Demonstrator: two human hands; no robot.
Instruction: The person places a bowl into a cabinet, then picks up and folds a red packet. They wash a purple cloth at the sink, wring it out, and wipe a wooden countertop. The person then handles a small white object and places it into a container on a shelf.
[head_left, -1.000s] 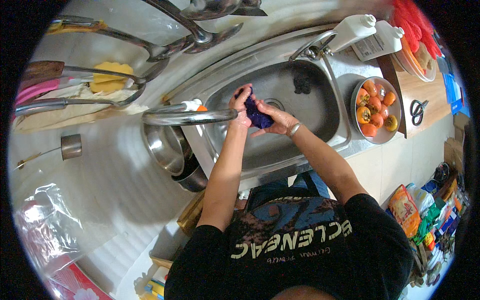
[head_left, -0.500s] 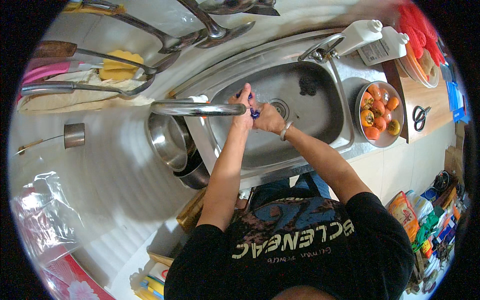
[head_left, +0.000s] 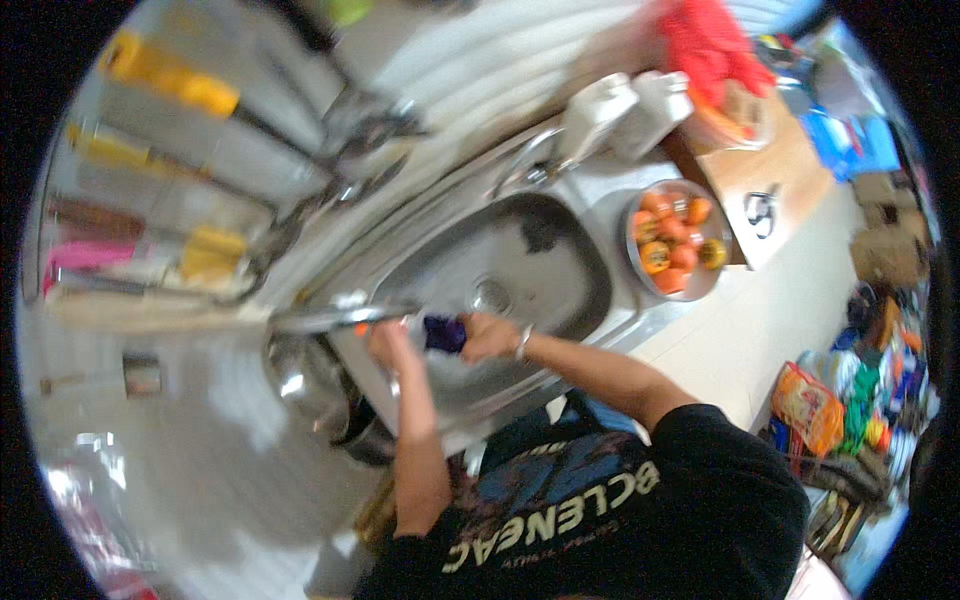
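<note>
My right hand (head_left: 488, 338) is closed round a dark purple cloth (head_left: 444, 335), bunched up over the near left part of the steel sink (head_left: 560, 300). A pale band circles that wrist. My left hand (head_left: 388, 345) is by the sink's left rim, close to the curved metal faucet (head_left: 340, 318). The faucet partly covers its fingers and motion smears them, so whether it grips anything does not show. A small orange spot shows beside that hand.
Right of the sink stands a metal bowl of orange persimmons (head_left: 680, 240). Behind it are two white jugs (head_left: 600, 115); scissors (head_left: 762, 212) lie on a wooden top. A steel pot (head_left: 310, 385) sits left of the sink, and utensils (head_left: 170, 75) hang at upper left.
My hands have come apart: the left has moved left towards the faucet, while the right keeps the purple cloth, now more visible. The whole view has tilted and blurred.
</note>
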